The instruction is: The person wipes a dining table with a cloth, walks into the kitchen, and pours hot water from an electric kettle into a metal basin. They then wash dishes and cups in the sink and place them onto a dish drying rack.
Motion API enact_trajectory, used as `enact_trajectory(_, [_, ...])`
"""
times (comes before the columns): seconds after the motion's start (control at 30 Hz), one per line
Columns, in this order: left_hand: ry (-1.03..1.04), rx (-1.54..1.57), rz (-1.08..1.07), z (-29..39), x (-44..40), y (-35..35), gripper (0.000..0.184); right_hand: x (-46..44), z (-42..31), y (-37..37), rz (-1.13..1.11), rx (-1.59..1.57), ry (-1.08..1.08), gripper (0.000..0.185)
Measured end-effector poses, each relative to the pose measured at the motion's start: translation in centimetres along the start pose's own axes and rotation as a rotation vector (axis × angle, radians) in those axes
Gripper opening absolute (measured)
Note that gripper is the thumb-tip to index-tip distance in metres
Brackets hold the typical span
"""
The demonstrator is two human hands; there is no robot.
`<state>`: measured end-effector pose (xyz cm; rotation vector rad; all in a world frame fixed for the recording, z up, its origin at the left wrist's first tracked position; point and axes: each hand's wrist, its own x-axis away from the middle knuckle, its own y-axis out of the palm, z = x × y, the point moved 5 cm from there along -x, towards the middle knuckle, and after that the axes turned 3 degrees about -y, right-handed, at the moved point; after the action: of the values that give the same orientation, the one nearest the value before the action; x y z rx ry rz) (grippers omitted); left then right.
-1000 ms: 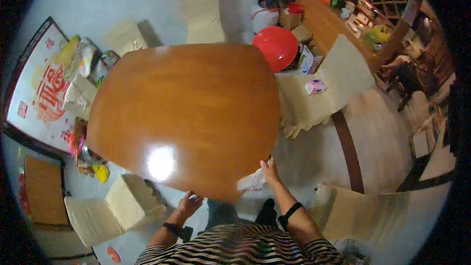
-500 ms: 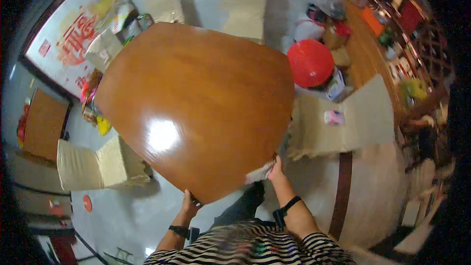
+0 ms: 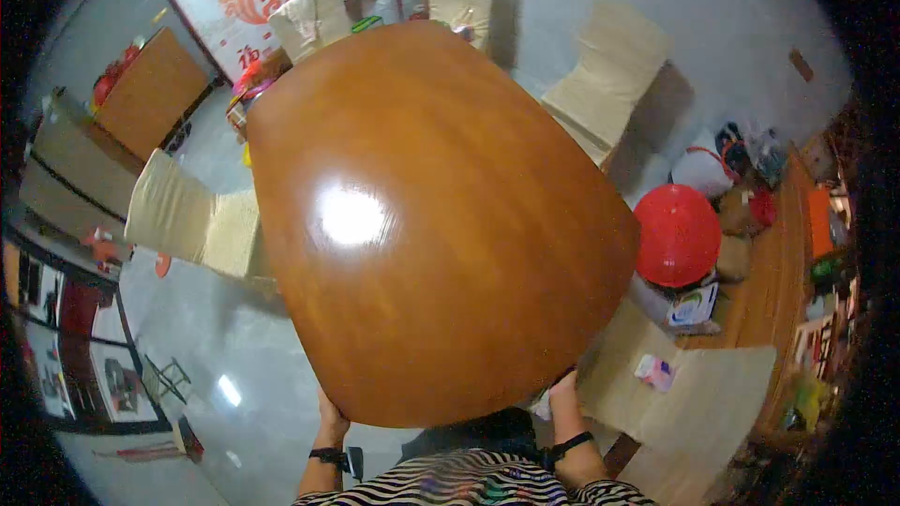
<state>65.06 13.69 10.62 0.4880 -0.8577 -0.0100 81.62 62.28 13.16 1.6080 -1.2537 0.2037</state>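
Note:
A glossy brown wooden table point(image 3: 450, 253) fills the middle of the head view, with a bright light reflected on its top. My left hand point(image 3: 332, 418) is closed at the near left edge of the table, its fingers partly hidden by the rim. At the near right edge, my right hand point(image 3: 563, 390) is closed around a whitish cloth point(image 3: 542, 405), only a bit of which shows beside the tabletop. Both wrists wear dark bands.
Cream-covered chairs surround the table, including one at left point(image 3: 192, 211), one at far right point(image 3: 609, 75) and one at near right point(image 3: 712, 384) bearing a pink-and-white packet point(image 3: 654, 372). A red round stool top point(image 3: 677, 234) and bags stand by a wooden counter point(image 3: 773, 290).
My view has turned left, so the room appears shifted and rotated. Both hands remain at the near table edge, now lower in view; less of the cloth shows.

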Motion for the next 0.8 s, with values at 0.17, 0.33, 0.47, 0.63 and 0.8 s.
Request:
enact_trajectory(0.17, [0.075,0.023,0.152,0.1,0.8,0.9,0.042,-2.5,0.1,2.2,-0.038,0.046,0.095,0.044])
enact_trajectory(0.33, [0.088,0.037,0.205,0.2,1.9,3.4,0.037,-3.7,0.6,0.7,-0.050,0.093,0.196,0.044])
enact_trajectory(0.47, [0.061,0.077,0.296,-0.3,2.3,2.8,0.035,-4.4,0.3,-0.6,-0.011,0.106,0.251,0.044])
enact_trajectory(0.63, [0.024,0.045,0.236,-1.9,2.1,1.9,0.036,-5.6,-1.3,-1.3,0.035,0.119,0.252,0.044])
enact_trajectory(0.8, [0.026,0.117,0.195,-2.9,2.8,7.1,0.038,-7.7,-3.1,-0.6,0.056,0.107,0.223,0.044])
